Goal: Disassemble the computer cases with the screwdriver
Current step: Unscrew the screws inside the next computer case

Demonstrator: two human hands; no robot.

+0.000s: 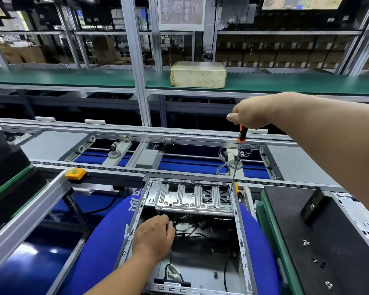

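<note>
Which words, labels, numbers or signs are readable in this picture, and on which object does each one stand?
None can be read with certainty.
Blue round cushion under the computer case: white characters, partly hidden, not readable.
White posted sheet on the frame: print too small.
Hanging screen at top right: blurred.
Beige box on the green shelf: faint marks, unreadable.
Screwdriver: no text visible.

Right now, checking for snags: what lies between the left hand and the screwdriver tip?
Head view: black cables by the left hand, then the metal drive cage, where the screwdriver tip rests.
</note>
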